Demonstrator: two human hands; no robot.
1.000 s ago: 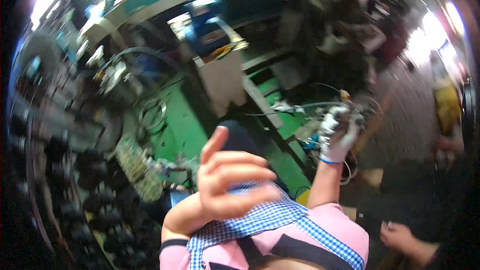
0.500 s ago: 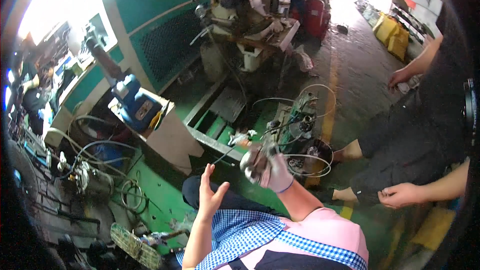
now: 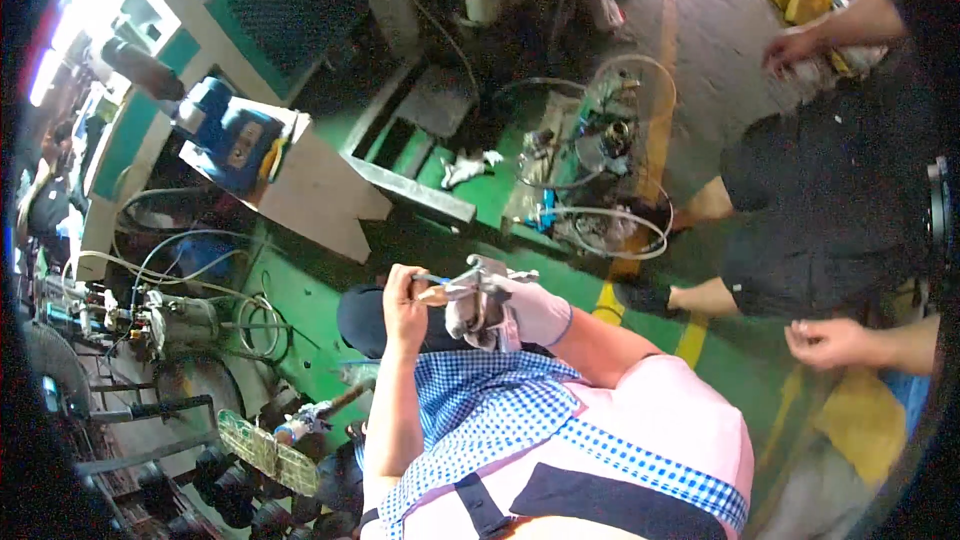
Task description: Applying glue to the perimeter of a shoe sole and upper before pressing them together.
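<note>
Hands that stood apart half a second ago have come together: the bare left hand (image 3: 403, 295) now meets the left end of a silver-grey metal tool with a branching, irregular body (image 3: 480, 308). That tool is held up in front of a blue-and-white checked cloth apron (image 3: 490, 395). Wrapped firmly around its right side is the right hand (image 3: 540, 312), in a white glove, apparently bearing the weight so that the left stays free at the other end. The left fingers curl together there; one cannot tell whether they pinch the tool or just rest against it. Holding it close to the body probably keeps it steady and easy to see.

Beyond, a blue machine (image 3: 235, 145) sits on a pale grey box-shaped pedestal (image 3: 320, 198), likely to raise it off the green floor (image 3: 312, 312). To the right stands a co-worker in dark clothes (image 3: 810, 210).
</note>
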